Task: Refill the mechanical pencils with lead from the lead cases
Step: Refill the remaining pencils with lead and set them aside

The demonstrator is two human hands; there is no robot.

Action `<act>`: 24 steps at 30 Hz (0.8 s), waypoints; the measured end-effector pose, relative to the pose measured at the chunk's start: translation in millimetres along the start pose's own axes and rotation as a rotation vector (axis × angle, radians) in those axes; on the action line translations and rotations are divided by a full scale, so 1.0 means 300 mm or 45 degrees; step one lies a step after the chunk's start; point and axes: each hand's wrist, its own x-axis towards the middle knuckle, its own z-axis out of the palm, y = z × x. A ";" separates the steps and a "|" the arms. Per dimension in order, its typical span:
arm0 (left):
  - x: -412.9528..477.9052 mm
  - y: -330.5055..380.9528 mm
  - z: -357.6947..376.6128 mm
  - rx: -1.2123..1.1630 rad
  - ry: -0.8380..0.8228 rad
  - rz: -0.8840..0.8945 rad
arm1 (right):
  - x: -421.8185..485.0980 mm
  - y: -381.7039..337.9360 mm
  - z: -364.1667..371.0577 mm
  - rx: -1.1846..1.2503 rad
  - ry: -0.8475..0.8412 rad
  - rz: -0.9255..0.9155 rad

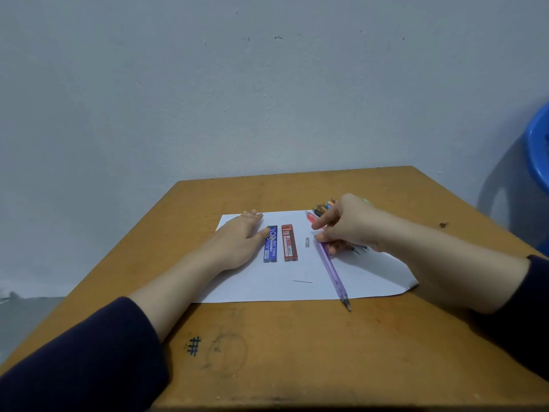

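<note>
Wooden table (297, 352), wall (208, 99), pencil (334, 272); perhaps stool (538, 150).

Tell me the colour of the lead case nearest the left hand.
The lead case is blue with white lettering, clearest in the head view.

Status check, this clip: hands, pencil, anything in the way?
Left hand flat, thumb touching blue case. Right hand pinching purple pencil top. Cap, loose lead on paper. Nothing blocking.

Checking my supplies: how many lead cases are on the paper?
2: blue lead case beside the left hand; red lead case just right of it. None looks hidden.
</note>
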 end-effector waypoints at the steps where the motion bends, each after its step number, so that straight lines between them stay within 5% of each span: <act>1: 0.002 -0.003 0.002 0.029 -0.014 -0.002 | 0.000 0.001 0.002 -0.077 0.019 -0.025; 11: 0.022 -0.025 0.010 0.137 -0.083 0.004 | -0.013 -0.007 0.008 -0.436 0.111 -0.180; 24: 0.037 -0.046 0.016 0.155 -0.051 0.050 | 0.038 -0.012 -0.017 -0.336 0.160 -0.325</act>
